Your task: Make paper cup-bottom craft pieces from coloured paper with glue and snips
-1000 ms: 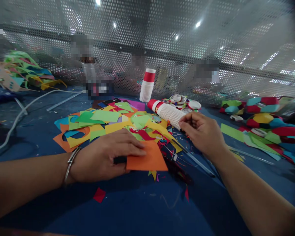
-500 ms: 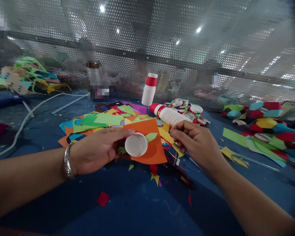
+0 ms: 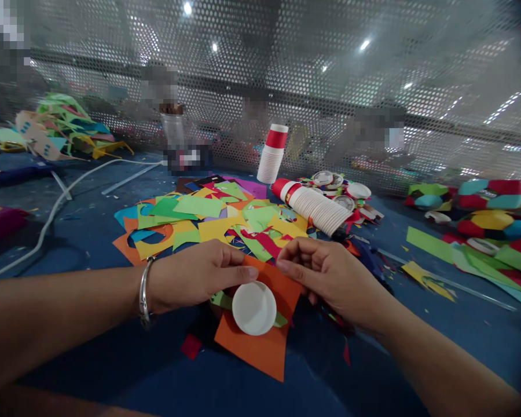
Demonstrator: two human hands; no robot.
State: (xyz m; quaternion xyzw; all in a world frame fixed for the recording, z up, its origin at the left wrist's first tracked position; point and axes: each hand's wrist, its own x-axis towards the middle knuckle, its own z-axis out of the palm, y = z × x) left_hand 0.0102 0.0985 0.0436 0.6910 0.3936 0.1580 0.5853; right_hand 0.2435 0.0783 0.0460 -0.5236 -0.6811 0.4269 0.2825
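Meeting orange sheet [image 3: 256, 354]: right hand [image 3: 330, 278], earlier by lying cup stack [image 3: 316, 209].

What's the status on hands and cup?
Left hand holding white cup, mouth toward camera. Right hand at edge of orange sheet, grip unclear. Paper scraps heaped just beyond.

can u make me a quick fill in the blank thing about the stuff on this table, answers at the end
1. Beside the left hand, a white cup shows against a sheet coloured ____.
2. A silver bracelet is on the ____ wrist.
3. One cup stack stands on end, while the other stack lies on its ____.
4. The small square scrap below the bracelet wearer's forearm is ____.

Missing words: orange; left; side; red.
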